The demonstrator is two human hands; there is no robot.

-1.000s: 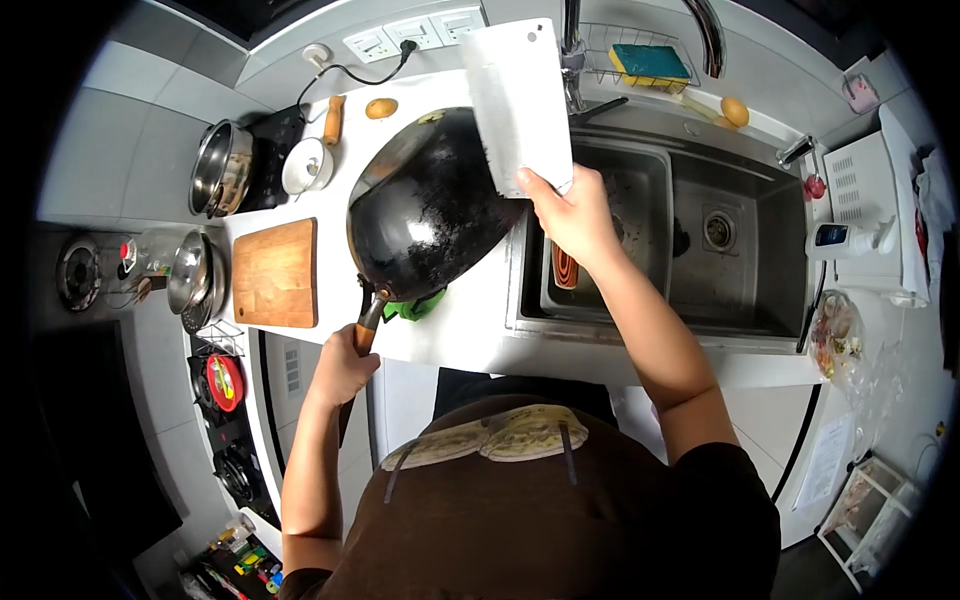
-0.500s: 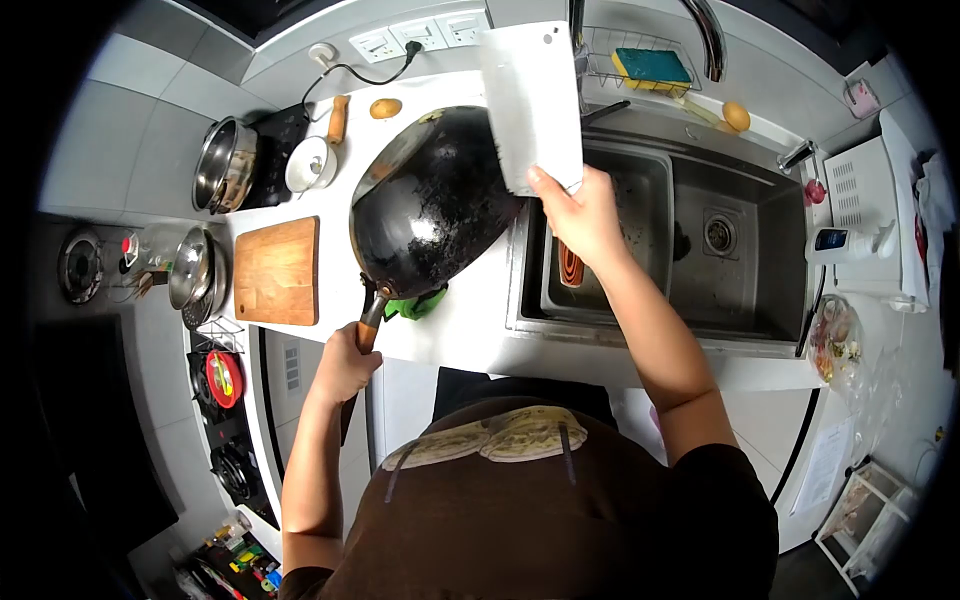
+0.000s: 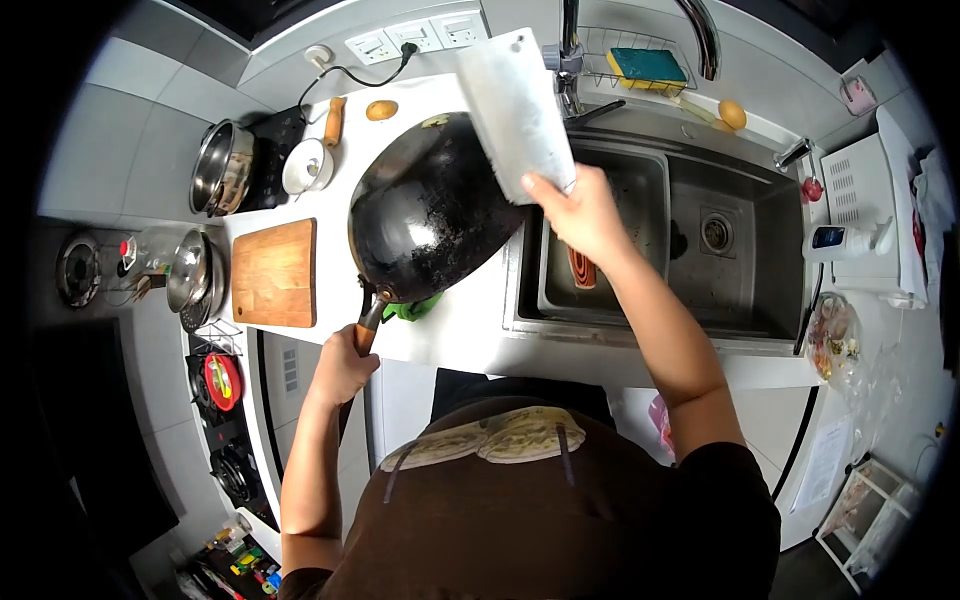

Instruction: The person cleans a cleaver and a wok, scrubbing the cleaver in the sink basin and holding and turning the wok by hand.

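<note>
A black wok [image 3: 425,215] is tilted over the white counter, its dark, patchy underside facing up. My left hand [image 3: 345,367] is closed around the wok's wooden handle [image 3: 368,325]. My right hand [image 3: 583,213] grips a wide cleaver [image 3: 515,110], whose broad blade points up and away, its lower part in front of the wok's right side. The cleaver's handle is mostly hidden in my fingers; its patterned end [image 3: 581,270] shows below them, over the left sink basin. A green cloth [image 3: 411,308] lies under the wok's near edge.
A cutting board [image 3: 274,273], a white bowl [image 3: 307,166] and metal pots [image 3: 222,168] are on the left. A potato [image 3: 381,110] lies behind the wok. The double sink [image 3: 735,250] is to the right, with a faucet [image 3: 700,40] and a sponge [image 3: 646,68] behind it.
The cleaver blade has swung, its top leaning further left. My right hand has shifted slightly down. The wok and my left hand have hardly moved.
</note>
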